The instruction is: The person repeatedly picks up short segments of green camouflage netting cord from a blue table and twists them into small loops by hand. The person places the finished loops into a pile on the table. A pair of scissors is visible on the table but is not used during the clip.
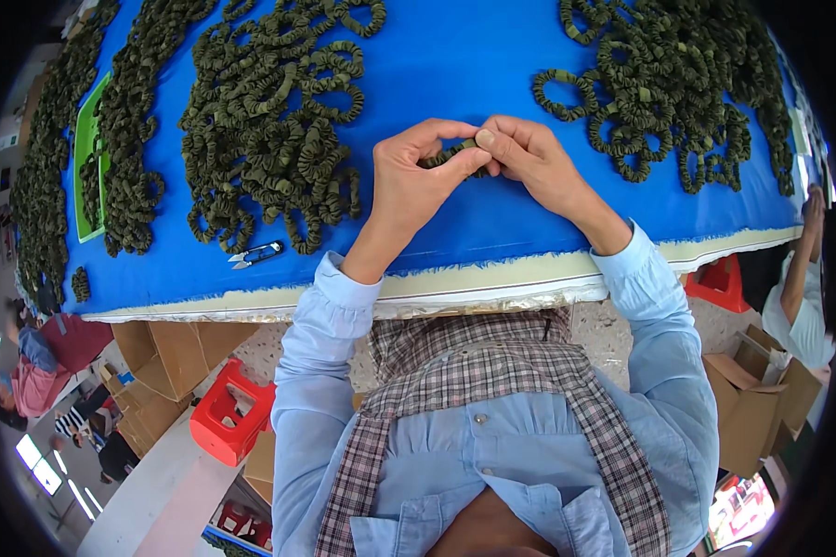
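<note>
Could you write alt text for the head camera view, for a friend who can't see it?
A person's left hand and right hand hold a dark green ruched ring over a blue table covering. Heaps of similar rings lie to either side, with small snips below a left heap.

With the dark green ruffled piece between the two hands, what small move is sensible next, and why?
Perhaps turn the dark green ruffled piece slightly above the blue cloth: the fingertips of the left hand and right hand meet at it and hide much of it, so a turn might show the covered part.
</note>
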Motion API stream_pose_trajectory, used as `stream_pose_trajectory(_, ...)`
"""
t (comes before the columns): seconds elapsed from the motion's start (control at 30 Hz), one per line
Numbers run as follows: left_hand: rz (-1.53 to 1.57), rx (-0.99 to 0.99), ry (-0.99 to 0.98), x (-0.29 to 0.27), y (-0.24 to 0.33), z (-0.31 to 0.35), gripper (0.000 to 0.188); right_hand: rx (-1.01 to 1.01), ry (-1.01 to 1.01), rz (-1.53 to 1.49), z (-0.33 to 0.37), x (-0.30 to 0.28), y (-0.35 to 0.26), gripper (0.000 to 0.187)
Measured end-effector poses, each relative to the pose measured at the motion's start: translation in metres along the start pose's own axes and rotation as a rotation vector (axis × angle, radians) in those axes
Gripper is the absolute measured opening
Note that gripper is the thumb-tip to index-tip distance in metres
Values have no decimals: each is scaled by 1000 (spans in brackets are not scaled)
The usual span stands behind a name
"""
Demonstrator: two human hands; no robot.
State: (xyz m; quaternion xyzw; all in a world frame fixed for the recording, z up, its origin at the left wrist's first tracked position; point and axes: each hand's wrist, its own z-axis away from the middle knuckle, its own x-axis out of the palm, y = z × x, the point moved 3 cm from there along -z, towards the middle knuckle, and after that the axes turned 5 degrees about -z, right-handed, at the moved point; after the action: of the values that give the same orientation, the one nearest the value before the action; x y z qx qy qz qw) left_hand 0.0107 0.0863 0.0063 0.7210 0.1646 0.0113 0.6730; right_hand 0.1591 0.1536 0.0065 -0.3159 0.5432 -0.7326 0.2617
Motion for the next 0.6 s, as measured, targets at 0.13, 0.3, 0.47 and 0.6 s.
stream_pose_trajectory(0.13, 25, -3, 57, -2, 3, 2, 14, 23, 86, -93, 0, -2, -4, 29)
stream_pose_trajectory(0.3, 13, -43, 29, -12, 9, 3, 15, 24, 155, -272, -3, -17, -6, 25)
stream_pose_trajectory(0.47, 156, -35, -76, -20, 10, 2, 25, 37, 108, -270, -5, -23, -8, 24)
stream_pose_trajectory(0.6, 191, -9, -126, -21, 8, 3, 31, -16, -9, 117, -2, -4, -9, 20)
